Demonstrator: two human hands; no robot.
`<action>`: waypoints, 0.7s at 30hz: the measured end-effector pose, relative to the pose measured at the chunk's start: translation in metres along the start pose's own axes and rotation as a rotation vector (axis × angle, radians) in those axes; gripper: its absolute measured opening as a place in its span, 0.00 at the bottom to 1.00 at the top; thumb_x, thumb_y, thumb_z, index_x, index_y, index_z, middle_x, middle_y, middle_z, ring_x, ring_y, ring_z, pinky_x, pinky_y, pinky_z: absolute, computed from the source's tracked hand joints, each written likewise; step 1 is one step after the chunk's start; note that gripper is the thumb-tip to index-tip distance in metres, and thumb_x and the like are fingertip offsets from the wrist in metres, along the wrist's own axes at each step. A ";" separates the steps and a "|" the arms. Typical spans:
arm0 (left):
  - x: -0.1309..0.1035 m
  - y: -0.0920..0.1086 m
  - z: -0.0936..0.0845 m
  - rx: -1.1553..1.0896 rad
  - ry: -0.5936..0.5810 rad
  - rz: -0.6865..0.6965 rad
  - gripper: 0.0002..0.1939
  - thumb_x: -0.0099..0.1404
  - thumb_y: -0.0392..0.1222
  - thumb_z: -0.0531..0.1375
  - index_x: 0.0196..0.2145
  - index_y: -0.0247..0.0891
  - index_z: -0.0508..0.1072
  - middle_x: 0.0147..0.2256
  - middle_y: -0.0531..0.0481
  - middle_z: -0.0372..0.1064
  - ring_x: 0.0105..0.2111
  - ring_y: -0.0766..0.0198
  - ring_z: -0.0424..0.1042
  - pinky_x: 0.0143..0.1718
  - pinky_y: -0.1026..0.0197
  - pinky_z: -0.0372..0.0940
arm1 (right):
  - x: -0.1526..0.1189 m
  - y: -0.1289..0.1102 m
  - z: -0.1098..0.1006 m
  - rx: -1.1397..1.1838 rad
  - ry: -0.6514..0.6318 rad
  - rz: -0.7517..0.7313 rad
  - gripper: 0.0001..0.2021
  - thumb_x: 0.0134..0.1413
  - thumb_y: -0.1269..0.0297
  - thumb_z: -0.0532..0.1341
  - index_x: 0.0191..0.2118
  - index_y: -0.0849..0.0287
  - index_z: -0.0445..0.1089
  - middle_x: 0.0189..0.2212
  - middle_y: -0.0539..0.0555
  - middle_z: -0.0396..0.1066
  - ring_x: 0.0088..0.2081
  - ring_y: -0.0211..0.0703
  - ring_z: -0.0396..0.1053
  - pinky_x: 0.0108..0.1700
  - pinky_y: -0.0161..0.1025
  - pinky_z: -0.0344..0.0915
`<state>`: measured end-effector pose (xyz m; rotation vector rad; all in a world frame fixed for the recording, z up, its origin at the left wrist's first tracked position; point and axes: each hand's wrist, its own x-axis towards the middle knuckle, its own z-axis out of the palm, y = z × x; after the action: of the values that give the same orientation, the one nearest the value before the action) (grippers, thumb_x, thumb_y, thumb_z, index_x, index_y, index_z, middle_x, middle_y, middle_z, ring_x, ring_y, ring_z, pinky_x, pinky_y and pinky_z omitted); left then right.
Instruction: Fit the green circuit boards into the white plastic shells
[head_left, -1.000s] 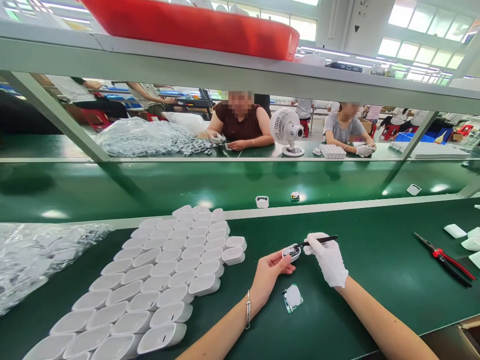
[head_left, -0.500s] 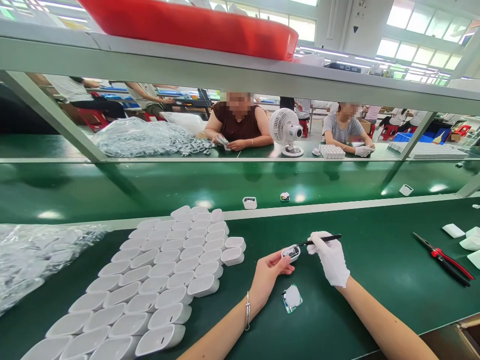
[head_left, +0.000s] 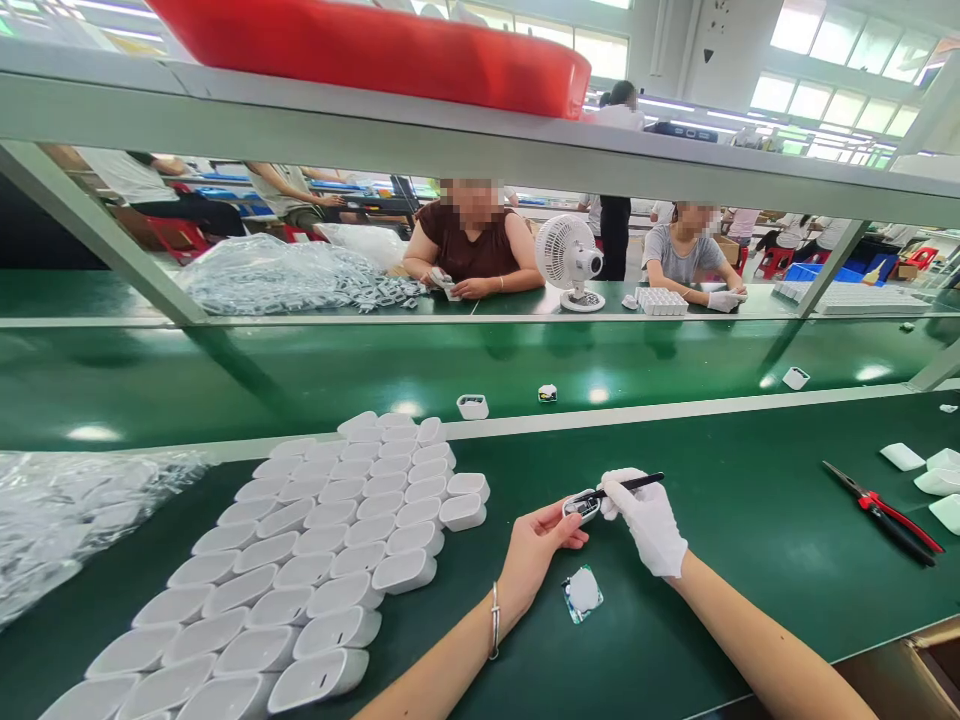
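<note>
Near the middle of the green bench, my left hand (head_left: 541, 545), bare and with a bracelet at the wrist, holds a small white housing (head_left: 581, 507) with dark parts inside. My right hand (head_left: 646, 520), in a white glove, grips a thin black tool (head_left: 631, 483). The tool's tip reaches into the open top of the housing. Below the hands, a green circuit board with a round white piece (head_left: 583, 592) lies on the bench.
Rows of white housings (head_left: 330, 540) fill the left, beside a clear plastic bag (head_left: 90, 520). Red-and-black pliers (head_left: 881, 510) and white covers (head_left: 902, 457) lie right. Beyond the belt (head_left: 375, 360), carrying several parts, sit two people and a fan (head_left: 568, 262). A shelf (head_left: 450, 155) crosses above.
My right hand has moved left, bringing the black tool's tip further into the housing. The parts on the belt have shifted left. A standing person has appeared behind the fan.
</note>
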<state>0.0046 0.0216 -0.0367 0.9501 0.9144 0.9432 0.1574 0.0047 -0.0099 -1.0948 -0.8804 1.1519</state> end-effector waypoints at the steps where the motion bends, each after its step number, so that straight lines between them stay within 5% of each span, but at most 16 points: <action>1: 0.000 0.000 0.000 0.003 0.000 0.000 0.24 0.46 0.49 0.69 0.39 0.30 0.77 0.27 0.46 0.76 0.24 0.65 0.71 0.27 0.65 0.68 | 0.001 -0.001 -0.001 -0.005 -0.003 0.007 0.12 0.42 0.57 0.67 0.27 0.62 0.71 0.16 0.47 0.67 0.20 0.34 0.63 0.28 0.35 0.62; 17: -0.001 -0.001 0.001 0.046 0.004 0.006 0.27 0.46 0.46 0.69 0.43 0.30 0.75 0.28 0.46 0.76 0.25 0.64 0.72 0.29 0.63 0.68 | 0.000 -0.007 0.003 -0.113 0.045 0.049 0.14 0.40 0.54 0.64 0.28 0.62 0.68 0.17 0.49 0.68 0.20 0.36 0.65 0.29 0.36 0.63; 21: -0.001 -0.003 0.000 0.065 0.010 0.009 0.27 0.46 0.46 0.68 0.44 0.30 0.75 0.30 0.45 0.76 0.25 0.64 0.73 0.30 0.62 0.69 | 0.007 -0.010 -0.010 -0.253 0.119 0.056 0.14 0.45 0.53 0.59 0.28 0.61 0.67 0.16 0.47 0.65 0.18 0.36 0.62 0.26 0.36 0.62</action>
<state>0.0047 0.0202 -0.0392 1.0065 0.9542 0.9313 0.1710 0.0087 -0.0030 -1.3880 -0.9232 1.0282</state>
